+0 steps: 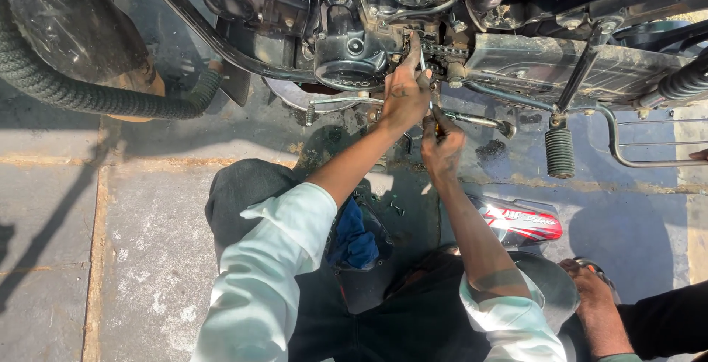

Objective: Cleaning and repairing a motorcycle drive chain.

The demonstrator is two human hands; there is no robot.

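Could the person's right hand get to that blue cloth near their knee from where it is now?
Probably yes. The right hand grips a tool up by the chain, and the blue cloth lies uncovered between the forearms, with nothing across the way. It would have to let go or carry the tool.

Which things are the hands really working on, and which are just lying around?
In use:
left hand on the motorcycle's drive chain
right hand gripping a thin metal tool at the chain

Lying about:
blue rag
red side panel
small bolts on the pavement
ribbed footpeg
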